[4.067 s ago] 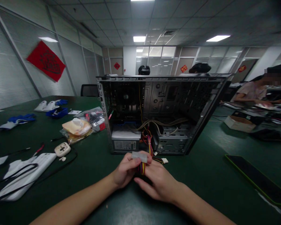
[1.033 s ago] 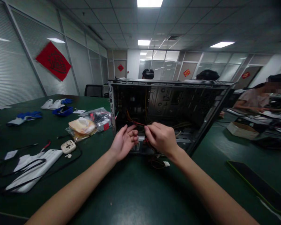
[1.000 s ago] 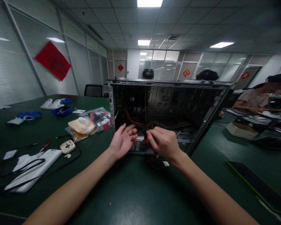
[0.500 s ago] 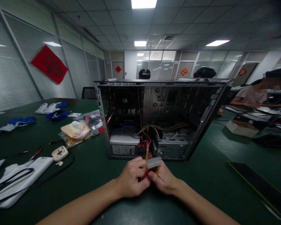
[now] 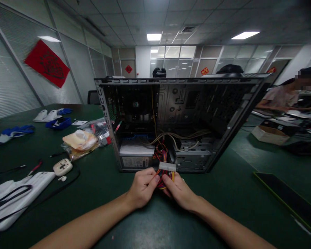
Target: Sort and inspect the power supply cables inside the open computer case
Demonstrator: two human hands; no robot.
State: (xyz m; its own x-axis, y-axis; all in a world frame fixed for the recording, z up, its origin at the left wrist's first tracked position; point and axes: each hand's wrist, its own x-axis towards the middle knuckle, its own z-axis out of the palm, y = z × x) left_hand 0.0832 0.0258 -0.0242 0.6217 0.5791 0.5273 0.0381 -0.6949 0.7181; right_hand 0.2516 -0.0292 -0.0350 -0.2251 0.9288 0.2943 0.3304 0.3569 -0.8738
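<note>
In front of me stands an open computer case [image 5: 181,81], its inside facing me. A bundle of red, yellow and black power cables [image 5: 166,180] comes out of it, beside the power supply [image 5: 135,161] at the lower left. The bundle ends in a wide white connector [image 5: 167,166], turned up and away from me. My left hand [image 5: 144,188] is closed on the wires at the connector's left side. My right hand [image 5: 180,192] grips the same bundle from the right, thumb across the wires. Some fingertips are hidden behind the cables.
To the left lie a plastic bag of tissues [image 5: 80,141], a cream-coloured small case [image 5: 63,167], a white power strip-like slab [image 5: 23,200] and blue-white gloves [image 5: 14,133]. A dark mat [image 5: 287,200] lies at right. Beyond it are an open cardboard box [image 5: 271,134] and a seated person [image 5: 282,95].
The connector has turned to show its long side, and both hands have shifted slightly on the cables. My view has moved closer to the case and tilted down a little.
</note>
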